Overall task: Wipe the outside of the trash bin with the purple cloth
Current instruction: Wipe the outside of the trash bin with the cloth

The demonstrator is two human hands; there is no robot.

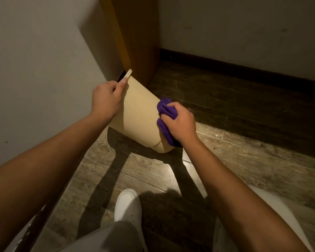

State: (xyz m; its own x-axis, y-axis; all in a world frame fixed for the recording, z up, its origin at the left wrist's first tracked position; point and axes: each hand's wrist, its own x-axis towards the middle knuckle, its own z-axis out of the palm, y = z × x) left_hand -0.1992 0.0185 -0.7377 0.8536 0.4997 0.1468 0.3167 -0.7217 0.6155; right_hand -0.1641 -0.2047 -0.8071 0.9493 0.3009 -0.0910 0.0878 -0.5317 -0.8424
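Note:
A beige plastic trash bin (140,117) is tipped away from me on the wooden floor, its rim toward the wall corner and its base toward me. My left hand (105,99) grips the bin's rim at the upper left and holds it tilted. My right hand (178,122) is closed on a bunched purple cloth (165,113) and presses it against the bin's right side. Part of the cloth hangs below my hand, along the bin's lower right edge.
A white wall (44,70) stands close on the left. A wooden door panel (135,37) rises behind the bin. A dark baseboard (244,70) runs along the far wall. My white shoe (127,204) rests on the floor below the bin.

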